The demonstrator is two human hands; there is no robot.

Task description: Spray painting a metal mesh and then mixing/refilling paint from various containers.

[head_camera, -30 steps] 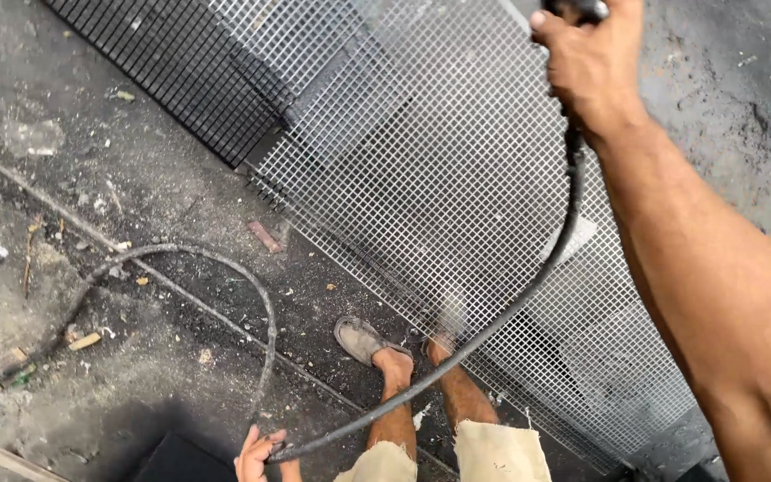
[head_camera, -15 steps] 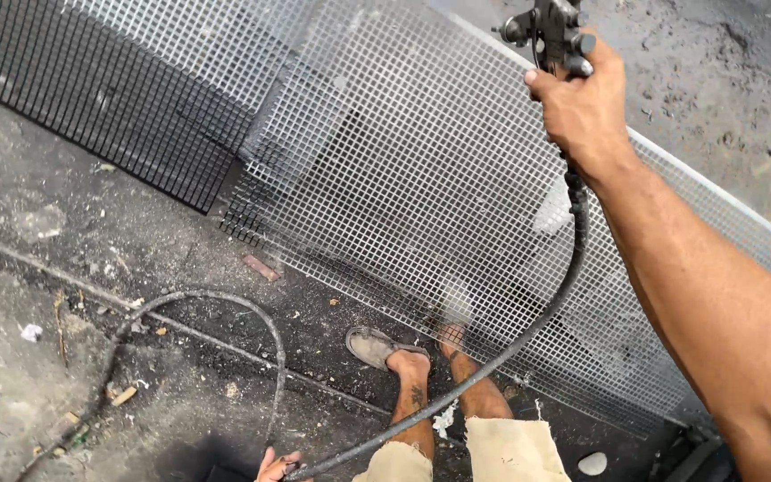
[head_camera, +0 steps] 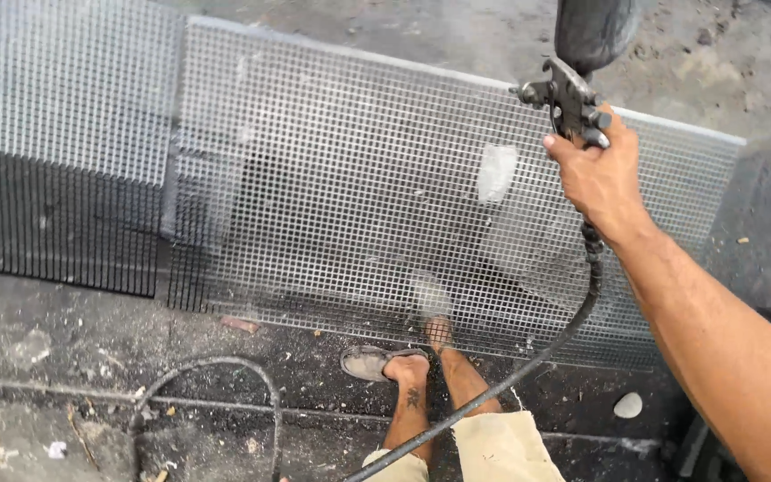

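While the earlier views showed only the handle end of the tool at the top edge, the whole spray gun (head_camera: 573, 103) now stands in sight, with its dark cup (head_camera: 592, 31) rising above the metal body, and the right hand (head_camera: 598, 178) has come lower and more toward the middle of the view. The left hand, which showed at the bottom edge a second ago gripping the hose, has dropped out of sight, so its state cannot be told. The right hand is clamped around the spray gun's grip, fingers wrapped tight, with the arm stretched out from the lower right. From under that hand the black hose (head_camera: 528, 366) hangs down in a curve past the legs to the bottom edge; a further loop of it (head_camera: 225, 370) lies on the ground to the left. The gun is held above a large grey mesh panel (head_camera: 341, 214) lying flat, beside a second panel (head_camera: 55, 143) whose near part is dark and far part pale. One foot rests on the near edge of the mesh, and a worn sandal (head_camera: 369, 361) sits just off it. A pale patch (head_camera: 495, 172) on the mesh may be a stone or scrap; the haze blurs it. Underneath is rough, dirty concrete ground (head_camera: 64, 330) strewn with debris.
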